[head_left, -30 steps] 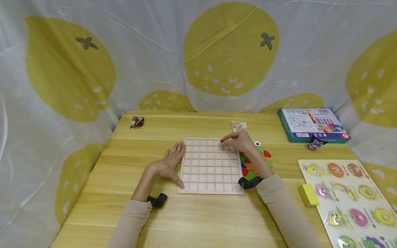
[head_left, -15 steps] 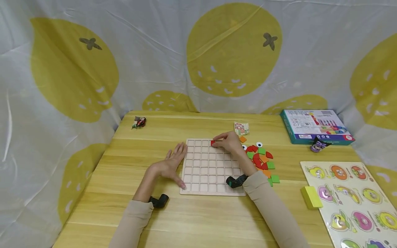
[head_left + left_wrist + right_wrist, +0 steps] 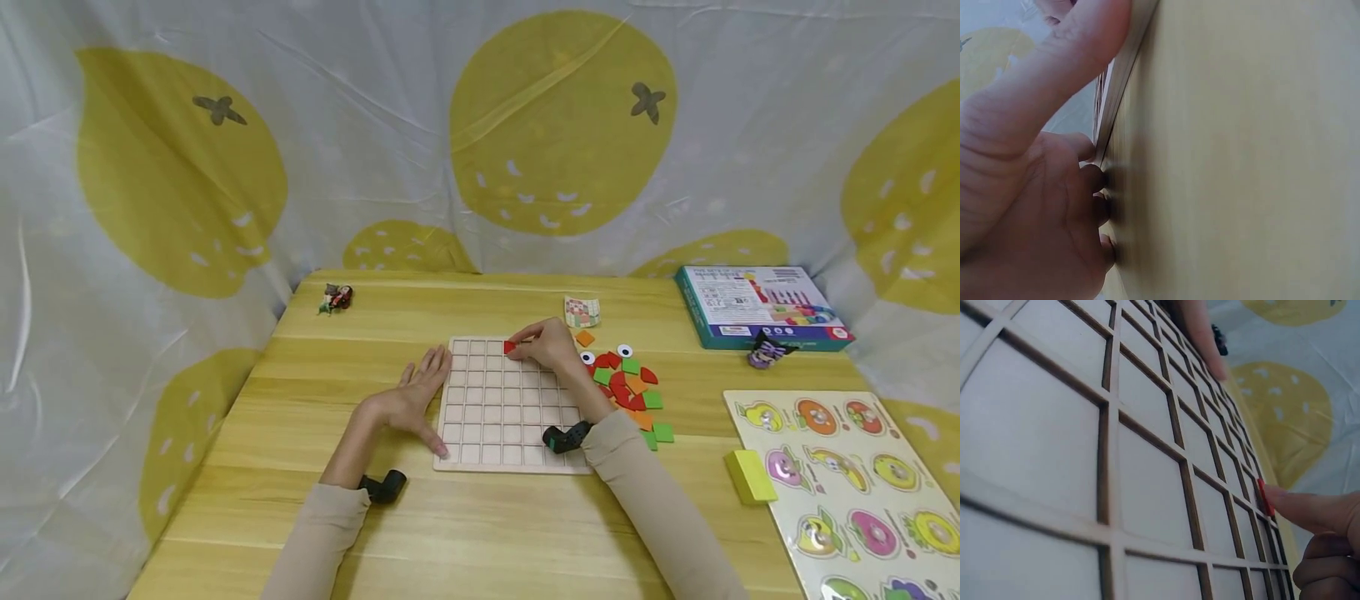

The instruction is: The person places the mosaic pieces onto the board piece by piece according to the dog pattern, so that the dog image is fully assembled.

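Note:
A wooden grid board (image 3: pixel 510 469) with square cells lies flat on the table. At its left side my left hand (image 3: pixel 408 404) rests with fingers spread, the thumb on the near left corner and the fingertips by the left edge. The left wrist view shows that thumb (image 3: pixel 1054 81) against the board's side. My right hand (image 3: pixel 551 343) pinches a small red piece (image 3: pixel 509 347) at the far row of cells. In the right wrist view the red piece (image 3: pixel 1265 497) touches the grid under the fingertip; whether it sits fully in a cell I cannot tell.
Right of the board lie several red, green and orange pieces (image 3: pixel 630 385) and white eye discs (image 3: pixel 625 351). Behind is a pattern card (image 3: pixel 582 312). Farther right are a box (image 3: pixel 761 304), a small figurine (image 3: pixel 767 350), a yellow block (image 3: pixel 750 477) and a fruit puzzle board (image 3: pixel 817 467).
My right hand has carried the red piece leftward along the far row, uncovering more loose pieces on the right. My left hand has stayed on the board's left side.

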Demonstrator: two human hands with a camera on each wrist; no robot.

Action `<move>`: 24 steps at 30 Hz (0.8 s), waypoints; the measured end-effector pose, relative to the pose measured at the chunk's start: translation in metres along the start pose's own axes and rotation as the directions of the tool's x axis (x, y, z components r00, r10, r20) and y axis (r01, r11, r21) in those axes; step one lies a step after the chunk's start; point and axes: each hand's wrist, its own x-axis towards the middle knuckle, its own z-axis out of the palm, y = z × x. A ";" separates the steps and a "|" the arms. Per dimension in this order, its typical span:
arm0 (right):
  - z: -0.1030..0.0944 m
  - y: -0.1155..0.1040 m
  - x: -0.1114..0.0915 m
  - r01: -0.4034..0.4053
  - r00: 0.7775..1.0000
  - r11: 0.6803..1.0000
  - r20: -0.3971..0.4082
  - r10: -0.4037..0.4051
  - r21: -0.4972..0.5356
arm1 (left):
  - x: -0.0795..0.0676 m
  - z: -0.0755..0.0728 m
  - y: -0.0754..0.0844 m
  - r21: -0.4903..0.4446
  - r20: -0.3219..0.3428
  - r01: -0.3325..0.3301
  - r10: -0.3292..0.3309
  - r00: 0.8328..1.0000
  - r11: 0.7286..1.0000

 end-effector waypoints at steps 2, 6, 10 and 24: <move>-0.009 0.002 -0.005 0.000 1.000 1.000 0.008 0.000 0.024 | 0.002 0.001 0.001 -0.003 0.008 -0.007 0.007 1.000 1.000; -0.038 0.011 -0.019 0.019 0.999 0.997 -0.041 -0.016 0.074 | 0.004 0.002 0.000 -0.029 0.000 -0.019 0.019 1.000 0.999; -0.069 0.028 -0.033 0.001 0.994 0.998 -0.109 0.006 0.063 | 0.001 0.001 -0.002 -0.035 -0.010 -0.005 0.004 1.000 0.999; -0.128 0.073 -0.057 -0.183 0.977 0.981 -0.121 0.174 -0.070 | 0.002 -0.001 0.000 -0.029 -0.002 -0.016 0.016 1.000 0.999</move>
